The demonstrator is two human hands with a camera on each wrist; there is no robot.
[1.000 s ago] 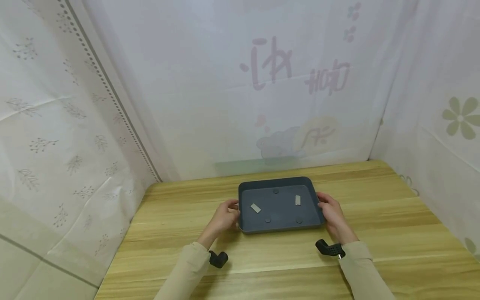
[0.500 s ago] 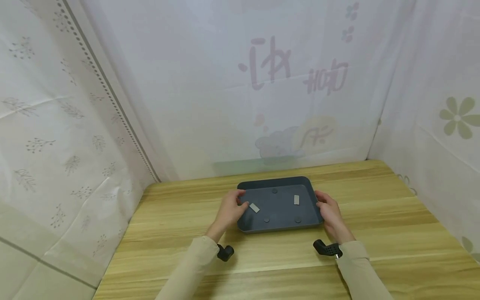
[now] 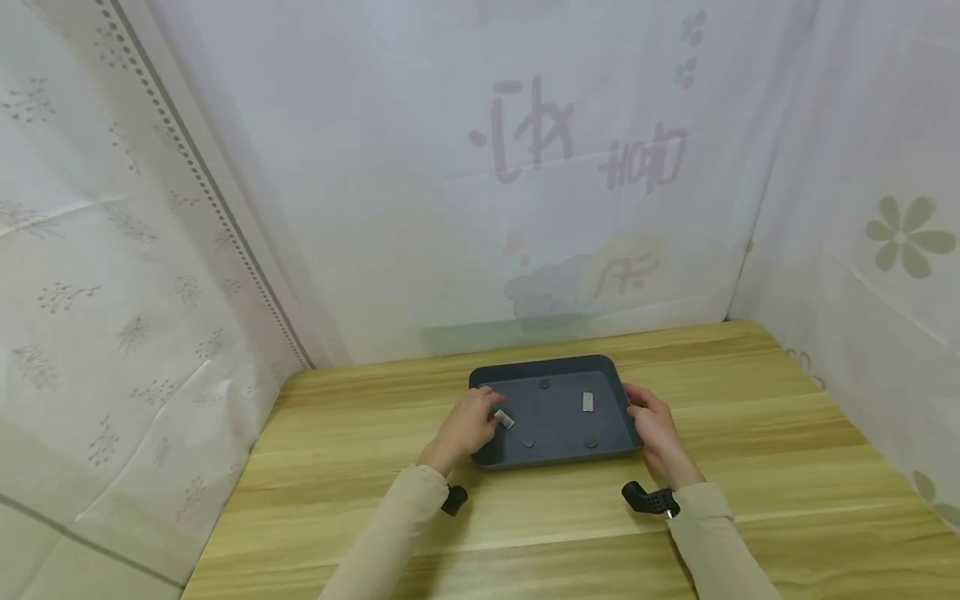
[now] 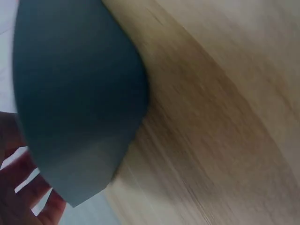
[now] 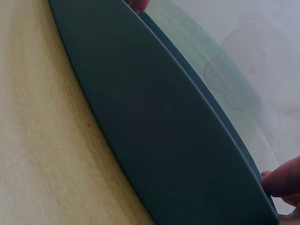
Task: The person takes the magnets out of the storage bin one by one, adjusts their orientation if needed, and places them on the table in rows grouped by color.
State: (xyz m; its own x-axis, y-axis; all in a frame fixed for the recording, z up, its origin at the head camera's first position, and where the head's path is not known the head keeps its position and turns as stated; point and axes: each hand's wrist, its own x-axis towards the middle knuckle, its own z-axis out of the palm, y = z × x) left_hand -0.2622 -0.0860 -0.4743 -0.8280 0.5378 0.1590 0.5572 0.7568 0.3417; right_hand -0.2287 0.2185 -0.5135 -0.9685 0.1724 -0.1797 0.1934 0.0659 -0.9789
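Note:
A shallow dark blue-grey rectangular tray (image 3: 558, 454) sits on the wooden table in the head view. Inside it lie two small pale rectangular pieces (image 3: 588, 402) and several dark round spots. My left hand (image 3: 463, 427) reaches over the tray's left wall, its thumb and fingertips right at the left-hand pale piece (image 3: 506, 419), overlapping that piece's end. In the left wrist view its fingers (image 4: 18, 171) show spread beyond the tray wall (image 4: 82, 93). At the opposite side my right hand (image 3: 657, 427) grips the right rim, with a fingertip against the edge (image 5: 279, 180) in the right wrist view.
The wood-grain table (image 3: 360, 450) extends around the tray on all sides. Behind it hangs a pale printed curtain (image 3: 405, 208), with more patterned cloth (image 3: 135, 275) at the left and right. A black wrist mount (image 3: 651, 498) sticks out from the right sleeve.
My left hand has let go of the tray's left rim and moved in over the wall to the left pale piece. The right hand keeps its place on the right rim.

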